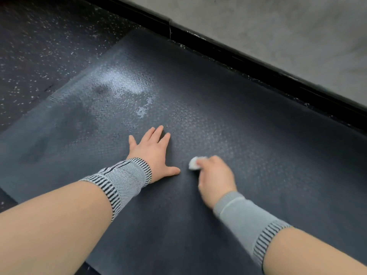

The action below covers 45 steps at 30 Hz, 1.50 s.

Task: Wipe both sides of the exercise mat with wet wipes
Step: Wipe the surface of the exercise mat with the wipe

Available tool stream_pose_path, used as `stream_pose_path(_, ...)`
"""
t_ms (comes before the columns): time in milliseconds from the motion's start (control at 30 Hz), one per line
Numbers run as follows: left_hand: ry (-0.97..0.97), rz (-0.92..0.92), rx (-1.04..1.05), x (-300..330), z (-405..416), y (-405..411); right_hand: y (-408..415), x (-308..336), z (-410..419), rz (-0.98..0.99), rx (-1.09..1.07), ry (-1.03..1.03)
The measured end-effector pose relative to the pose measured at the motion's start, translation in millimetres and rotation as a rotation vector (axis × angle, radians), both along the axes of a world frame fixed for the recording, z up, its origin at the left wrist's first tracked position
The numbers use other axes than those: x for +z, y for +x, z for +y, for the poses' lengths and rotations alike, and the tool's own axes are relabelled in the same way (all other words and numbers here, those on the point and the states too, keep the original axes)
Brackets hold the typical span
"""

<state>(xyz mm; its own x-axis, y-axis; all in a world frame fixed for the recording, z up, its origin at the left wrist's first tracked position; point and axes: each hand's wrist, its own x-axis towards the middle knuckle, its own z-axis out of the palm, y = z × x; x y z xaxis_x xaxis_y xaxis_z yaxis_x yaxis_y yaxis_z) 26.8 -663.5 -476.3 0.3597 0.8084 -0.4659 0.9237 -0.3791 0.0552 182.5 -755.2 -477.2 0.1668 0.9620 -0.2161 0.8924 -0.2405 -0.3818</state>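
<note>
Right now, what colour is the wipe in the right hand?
White; the wet wipe shows, slightly blurred, in the head view, bunched in the right hand.

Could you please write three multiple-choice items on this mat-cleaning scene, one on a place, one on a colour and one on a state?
1. Where does the left hand lie?
A. flat on the mat
B. on the wall
C. on the speckled floor beside the mat

2. What colour is the wipe?
A. blue
B. white
C. yellow

3. How does the right hand stand?
A. open and idle
B. curled round the wipe
C. lifted clear of the mat

Answers:
1 A, as its fingers are spread on the dark mat.
2 B, as a white wad shows at the fingertips.
3 B, as the fingers close over the wipe and press it to the mat.
</note>
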Motion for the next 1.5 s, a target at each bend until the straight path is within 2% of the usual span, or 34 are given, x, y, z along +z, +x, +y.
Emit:
stream_pose_path(67, -0.019, -0.005, 0.023, 0, -3, -5, -8, 4, -4, 0.031, 0.216, -0.040)
stream_pose_path(100, -0.024, -0.005, 0.023, 0, -4, -7, 1, 5, 7, 0.001, 0.216, -0.036)
stream_pose_path(133, -0.023, -0.004, 0.016, 0, -5, -8, 11, 7, 22, -0.025, 0.130, -0.024)
stream_pose_path(233, -0.019, 0.000, -0.009, 0, -9, -15, 43, 15, 70, -0.010, -0.345, 0.043)
stream_pose_path(267, -0.020, 0.004, -0.012, 0, -11, -18, 41, 13, 78, -0.020, -0.398, 0.015)
stream_pose_path(333, -0.023, 0.014, -0.014, -1, -13, -23, 15, 9, 78, -0.034, -0.251, -0.063)
stream_pose_path(467, -0.032, 0.002, -0.006, 0, -12, -22, -22, 1, 39, 0.081, 0.248, 0.000)
stream_pose_path(567, -0.024, 0.017, -0.012, 0, -13, -22, -1, 11, 33, 0.030, 0.544, -0.164)
stream_pose_path(633, -0.018, 0.032, -0.010, 2, -14, -25, 15, 20, 47, -0.039, 0.448, -0.169)
stream_pose_path(733, -0.018, 0.030, -0.003, 4, -17, -28, 21, 16, 74, -0.039, -0.062, -0.065)
stream_pose_path(767, -0.020, 0.035, -0.007, 5, -18, -29, 12, 12, 76, -0.036, -0.156, -0.063)
stream_pose_path(800, -0.023, 0.039, -0.014, 7, -20, -30, 1, 5, 74, -0.047, -0.156, -0.071)
stream_pose_path(867, -0.023, 0.043, -0.025, 9, -24, -32, -23, -5, 56, -0.026, 0.000, -0.018)
stream_pose_path(933, -0.030, 0.058, -0.060, 11, -28, -35, -31, -5, 33, 0.048, 0.247, -0.012)
stream_pose_path(1000, -0.033, 0.080, -0.111, 14, -31, -38, -20, 5, 18, 0.062, 0.496, -0.122)
stream_pose_path(1033, -0.034, 0.091, -0.126, 14, -33, -39, -10, 11, 17, 0.039, 0.555, -0.176)
stream_pose_path(1100, -0.049, 0.106, -0.128, 15, -36, -41, 9, 16, 28, -0.036, 0.416, -0.172)
stream_pose_path(1200, -0.087, 0.084, -0.061, 12, -41, -40, 15, 13, 50, -0.041, -0.109, -0.047)
stream_pose_path(1233, -0.096, 0.078, -0.049, 11, -41, -40, 4, 11, 52, -0.023, -0.142, -0.060)
stream_pose_path(1300, -0.102, 0.073, -0.054, 11, -40, -41, -23, 1, 41, 0.010, -0.032, -0.081)
stream_pose_path(1367, -0.098, 0.066, -0.057, 12, -37, -44, -38, -1, 21, 0.044, 0.199, -0.037)
stream_pose_path(1433, -0.099, 0.062, -0.060, 12, -38, -45, -30, 4, 7, 0.060, 0.460, -0.092)
stream_pose_path(1500, -0.081, 0.056, -0.052, 9, -41, -45, -11, 13, 7, 0.031, 0.572, -0.165)
